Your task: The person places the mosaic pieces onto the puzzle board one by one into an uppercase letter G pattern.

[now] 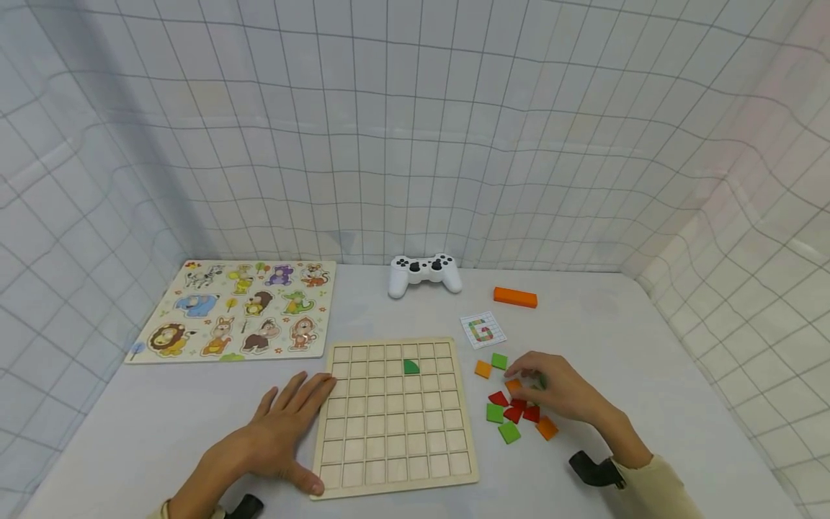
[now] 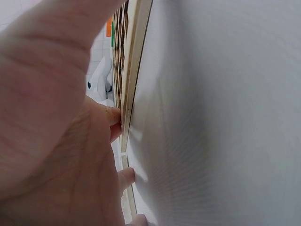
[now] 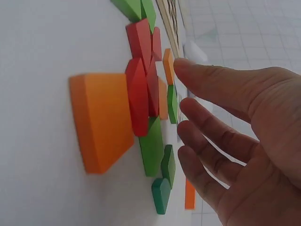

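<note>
My left hand point(image 1: 275, 436) lies spread at the left side of a wooden grid board point(image 1: 395, 425), its thumb and fingertips touching the edge. One dark green quarter-round tile point(image 1: 411, 367) sits in an upper cell of the board. To the right of the board, my right hand point(image 1: 560, 389) hovers over a loose cluster of tiles, fingers slightly bent and apart, holding nothing. Under and around it are red tiles point(image 3: 138, 99), light green tiles point(image 1: 509, 432) and orange tiles point(image 1: 547, 428). Two darker green tiles point(image 3: 161, 195) lie below its fingers; the hand partly hides them in the head view.
Above the tiles lies a pattern card point(image 1: 483, 330) showing a G shape. An orange bar point(image 1: 515, 297) and a white game controller point(image 1: 424, 274) are farther back. An animal puzzle board point(image 1: 233, 310) occupies the back left. Grid-patterned sheeting point(image 1: 402, 144) surrounds the table.
</note>
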`<state>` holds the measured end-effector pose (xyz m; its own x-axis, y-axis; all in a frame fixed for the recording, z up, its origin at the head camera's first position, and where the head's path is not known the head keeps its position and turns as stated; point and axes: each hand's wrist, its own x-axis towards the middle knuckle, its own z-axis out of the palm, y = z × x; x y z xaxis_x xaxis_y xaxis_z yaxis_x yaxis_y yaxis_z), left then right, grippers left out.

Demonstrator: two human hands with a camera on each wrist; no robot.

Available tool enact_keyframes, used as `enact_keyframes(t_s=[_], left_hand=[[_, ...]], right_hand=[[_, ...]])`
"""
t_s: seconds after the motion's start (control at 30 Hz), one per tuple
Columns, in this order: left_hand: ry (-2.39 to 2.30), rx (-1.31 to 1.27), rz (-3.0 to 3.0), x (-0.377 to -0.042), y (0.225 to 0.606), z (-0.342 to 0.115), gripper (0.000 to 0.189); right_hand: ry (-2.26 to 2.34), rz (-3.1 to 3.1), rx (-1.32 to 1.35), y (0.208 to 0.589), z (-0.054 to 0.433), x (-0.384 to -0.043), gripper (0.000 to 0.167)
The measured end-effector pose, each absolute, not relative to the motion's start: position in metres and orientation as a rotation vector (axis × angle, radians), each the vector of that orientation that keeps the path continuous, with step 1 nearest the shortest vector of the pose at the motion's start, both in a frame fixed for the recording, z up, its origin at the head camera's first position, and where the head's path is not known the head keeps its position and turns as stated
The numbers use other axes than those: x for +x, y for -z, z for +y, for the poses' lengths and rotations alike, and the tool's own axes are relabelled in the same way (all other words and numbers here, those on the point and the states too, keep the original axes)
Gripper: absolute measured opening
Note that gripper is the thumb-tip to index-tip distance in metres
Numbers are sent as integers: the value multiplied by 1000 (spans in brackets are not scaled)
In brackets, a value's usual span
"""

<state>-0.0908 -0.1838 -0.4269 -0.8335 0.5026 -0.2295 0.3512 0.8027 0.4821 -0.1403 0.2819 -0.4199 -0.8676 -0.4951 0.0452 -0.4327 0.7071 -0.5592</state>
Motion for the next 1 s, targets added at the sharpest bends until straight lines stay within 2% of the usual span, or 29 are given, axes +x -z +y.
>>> enact_keyframes(t_s=[0.43,0.77,1.0], left_hand=[[-630,624,2676,-97,453,-190,150],[-604,652,2646,-91,426,-184,147],[-622,671,2650,-92,431,-185,147]], right_hand=[[848,2787,-769,428,293,-146,24],[846,2778,-857,428,294,-148,20],[832,2777,-811,428,294,-148,22]])
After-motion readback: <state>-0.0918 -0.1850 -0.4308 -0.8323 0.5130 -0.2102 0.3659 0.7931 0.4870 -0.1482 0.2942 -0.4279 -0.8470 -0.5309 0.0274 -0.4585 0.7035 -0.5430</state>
